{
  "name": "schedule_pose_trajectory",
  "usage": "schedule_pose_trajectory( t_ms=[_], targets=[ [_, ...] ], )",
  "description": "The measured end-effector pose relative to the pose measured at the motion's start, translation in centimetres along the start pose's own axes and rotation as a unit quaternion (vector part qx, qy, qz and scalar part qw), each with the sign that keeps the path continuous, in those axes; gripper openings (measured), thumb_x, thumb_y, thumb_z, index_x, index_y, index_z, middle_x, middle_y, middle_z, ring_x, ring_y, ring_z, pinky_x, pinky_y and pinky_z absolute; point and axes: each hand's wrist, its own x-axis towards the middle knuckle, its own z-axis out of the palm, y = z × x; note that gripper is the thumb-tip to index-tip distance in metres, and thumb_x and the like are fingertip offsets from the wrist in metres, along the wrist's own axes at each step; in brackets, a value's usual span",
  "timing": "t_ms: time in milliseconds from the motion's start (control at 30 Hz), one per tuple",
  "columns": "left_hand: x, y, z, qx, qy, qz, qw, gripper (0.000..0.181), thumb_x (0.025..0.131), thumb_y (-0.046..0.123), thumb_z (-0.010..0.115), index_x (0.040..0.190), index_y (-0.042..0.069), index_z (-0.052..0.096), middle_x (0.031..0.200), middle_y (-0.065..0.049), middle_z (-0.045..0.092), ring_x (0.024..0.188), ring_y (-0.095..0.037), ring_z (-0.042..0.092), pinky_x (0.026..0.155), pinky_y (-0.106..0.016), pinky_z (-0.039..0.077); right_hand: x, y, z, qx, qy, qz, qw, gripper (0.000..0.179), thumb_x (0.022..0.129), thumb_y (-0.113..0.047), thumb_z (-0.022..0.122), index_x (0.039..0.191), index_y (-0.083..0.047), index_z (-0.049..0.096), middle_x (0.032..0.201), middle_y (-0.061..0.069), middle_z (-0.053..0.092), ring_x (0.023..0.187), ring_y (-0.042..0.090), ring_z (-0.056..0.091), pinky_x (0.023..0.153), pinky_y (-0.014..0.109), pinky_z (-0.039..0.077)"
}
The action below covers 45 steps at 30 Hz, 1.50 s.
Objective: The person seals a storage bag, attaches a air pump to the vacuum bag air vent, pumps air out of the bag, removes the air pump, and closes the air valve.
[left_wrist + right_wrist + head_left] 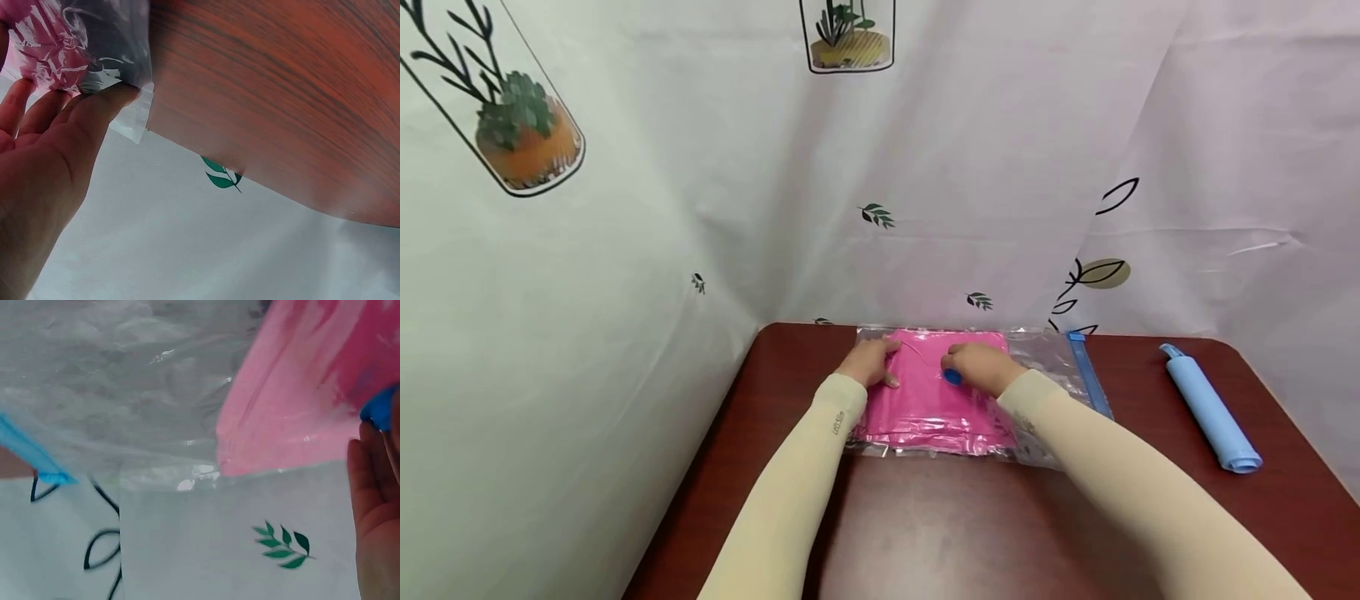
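Note:
A clear plastic storage bag point(1045, 354) lies flat on the table with a folded pink item point(917, 408) inside it. Along the bag's right end runs a blue zip strip point(1090, 375). My left hand point(867, 362) rests on the bag's left side, thumb and fingers spread over the pink item's edge. With its fingers curled, my right hand point(983, 367) pinches a round blue valve cap point(952, 377) on top of the bag. In the right wrist view the blue cap point(379, 409) shows beside the fingers, partly cut off by the frame edge.
A light-blue tube point(1212, 412), perhaps a hand pump, lies on the right of the dark red-brown table point(925, 525). White cloth point(970, 167) printed with plants hangs close behind the table's back edge and along its left side.

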Motion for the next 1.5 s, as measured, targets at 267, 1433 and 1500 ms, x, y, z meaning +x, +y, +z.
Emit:
schedule_pose_trajectory(
  t_ms=[267,1433,1500],
  targets=[
    [0.3,-0.6,0.5,0.014,0.016,0.010,0.9997,0.096,0.084,0.036,0.100,0.169,0.031,0.056,0.177,-0.013,0.053,0.161,-0.043,0.054,0.130,-0.054,0.051,0.4,0.5,1.4,-0.096,0.052,-0.045,0.9930,0.018,0.095,0.008,0.074,0.107,-0.004,0.082,0.099,0.010,0.077,0.084,0.022,0.072,0.079,0.036,0.066],
    [-1.8,-1.3,0.5,-0.028,0.030,0.032,0.9986,0.098,0.083,0.029,0.101,0.169,0.019,0.056,0.178,-0.015,0.050,0.164,-0.044,0.051,0.134,-0.057,0.046,-7.1,2.7,0.5,-0.042,0.102,0.178,0.9778,0.077,0.105,-0.046,0.076,0.164,-0.001,0.055,0.165,0.032,0.058,0.150,0.055,0.060,0.122,0.079,0.049],
    [-2.7,-1.5,-0.4,-0.014,0.042,0.053,0.9976,0.093,0.085,0.033,0.102,0.166,0.015,0.060,0.171,-0.016,0.060,0.156,-0.041,0.061,0.129,-0.055,0.052,-8.6,3.7,0.5,-0.045,0.119,0.213,0.9686,0.081,0.107,-0.052,0.070,0.167,-0.002,0.051,0.171,0.031,0.052,0.160,0.055,0.049,0.126,0.083,0.041]
  ],
)
